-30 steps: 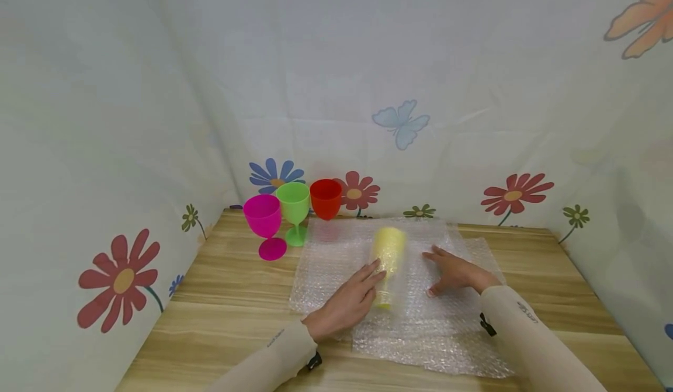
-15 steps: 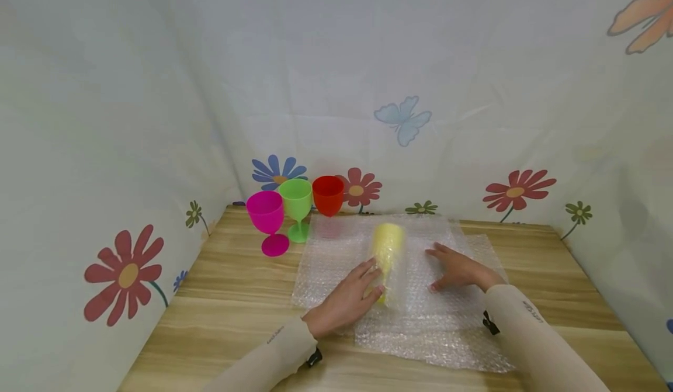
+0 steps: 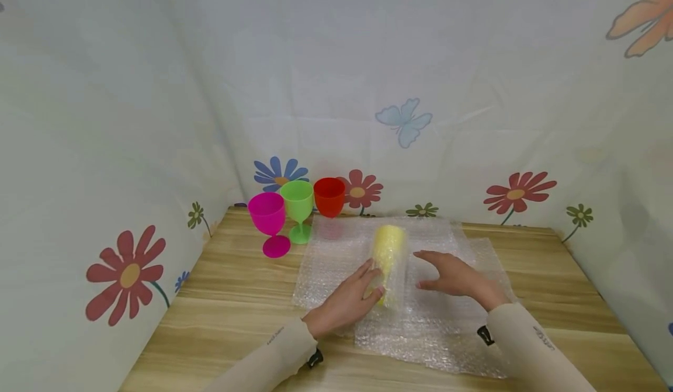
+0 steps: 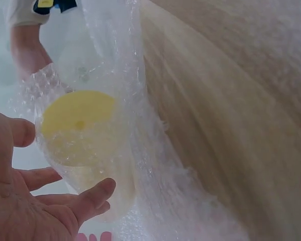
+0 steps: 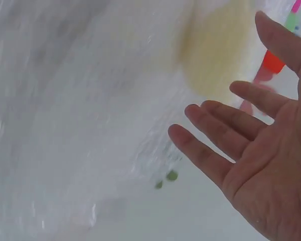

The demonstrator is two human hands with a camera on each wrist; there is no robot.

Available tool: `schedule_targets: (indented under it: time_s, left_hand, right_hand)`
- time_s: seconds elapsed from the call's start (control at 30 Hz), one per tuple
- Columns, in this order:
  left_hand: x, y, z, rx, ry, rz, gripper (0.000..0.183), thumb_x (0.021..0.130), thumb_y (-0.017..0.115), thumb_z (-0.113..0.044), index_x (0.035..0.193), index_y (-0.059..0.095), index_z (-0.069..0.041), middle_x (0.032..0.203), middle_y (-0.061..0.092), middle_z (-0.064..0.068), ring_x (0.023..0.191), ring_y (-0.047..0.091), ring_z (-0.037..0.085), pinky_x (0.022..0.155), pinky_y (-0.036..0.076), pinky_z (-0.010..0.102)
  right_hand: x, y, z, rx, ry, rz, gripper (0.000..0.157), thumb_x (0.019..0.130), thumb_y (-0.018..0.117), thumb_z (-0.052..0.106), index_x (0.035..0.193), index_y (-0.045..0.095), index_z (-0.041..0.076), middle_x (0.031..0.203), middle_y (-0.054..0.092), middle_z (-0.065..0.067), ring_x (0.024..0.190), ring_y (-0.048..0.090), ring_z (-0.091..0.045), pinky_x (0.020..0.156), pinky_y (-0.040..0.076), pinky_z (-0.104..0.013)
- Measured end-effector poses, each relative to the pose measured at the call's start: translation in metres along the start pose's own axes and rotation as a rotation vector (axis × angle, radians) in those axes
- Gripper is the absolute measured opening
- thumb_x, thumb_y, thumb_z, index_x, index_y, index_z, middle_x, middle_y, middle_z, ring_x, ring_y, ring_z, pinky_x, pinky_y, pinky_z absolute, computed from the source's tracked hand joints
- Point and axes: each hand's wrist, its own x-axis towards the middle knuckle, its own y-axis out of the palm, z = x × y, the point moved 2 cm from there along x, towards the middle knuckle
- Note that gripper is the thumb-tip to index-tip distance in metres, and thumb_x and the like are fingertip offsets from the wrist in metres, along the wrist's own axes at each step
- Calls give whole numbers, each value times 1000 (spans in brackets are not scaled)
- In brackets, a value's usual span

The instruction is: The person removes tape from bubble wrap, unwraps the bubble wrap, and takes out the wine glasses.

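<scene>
A yellow goblet (image 3: 390, 243) lies on its side under a layer of bubble wrap (image 3: 436, 328), its bowl end pointing away from me. My left hand (image 3: 347, 299) rests its fingers against the goblet's left side over the wrap. The left wrist view shows the round yellow foot (image 4: 80, 108) of the goblet inside the wrap, beside the loosely bent fingers. To the right, my right hand (image 3: 453, 273) hovers over the sheet with thumb and fingers spread, holding nothing. In the right wrist view its fingers (image 5: 205, 128) are extended, apart from the blurred yellow shape.
At the back left stand a magenta goblet (image 3: 268, 214), a green goblet (image 3: 297, 202) and a red goblet (image 3: 329, 196). The bubble wrap sheets overlap on the wooden table (image 3: 221, 298). A flower-printed curtain (image 3: 315, 59) encloses the table at the back and sides.
My right hand has lifted off the sheet and shifted slightly left, toward the wrapped goblet. My left hand stays beside the goblet, its fingers slightly more spread.
</scene>
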Motion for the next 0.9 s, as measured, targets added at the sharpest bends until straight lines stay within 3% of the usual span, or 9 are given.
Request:
schedule_targets:
  time_s: [0.2,0.4,0.67,0.9]
  left_hand:
    - [-1,-1,2,-47,-17,11,66,100,39,-57,155,31,-21,166,18,4,147,33,24,116,36,48]
    - [1,-1,2,-59,-30,28,73,99,38,-61,158,20,-21,167,12,3,150,28,23,117,33,49]
    - [4,-2,-1,-100,-18,15,78,98,41,-62,158,19,-17,167,11,4,149,27,26,116,34,50]
    - [5,-2,-2,-100,4,15,74,99,45,-55,158,20,-18,167,13,3,150,28,25,116,35,50]
  right_hand:
    - [-7,12,29,151,-15,-151,69,92,65,46,146,46,6,144,54,-18,119,62,-36,91,55,-50]
    - [-9,24,52,261,72,-175,80,92,58,58,151,37,8,151,44,-19,121,61,-40,90,55,-53]
    - [-4,35,69,262,188,-220,88,88,63,59,151,35,6,143,52,-24,113,66,-38,89,55,-52]
    - [0,33,74,236,238,-268,73,87,69,35,147,42,2,122,66,-27,100,71,-36,75,60,-45]
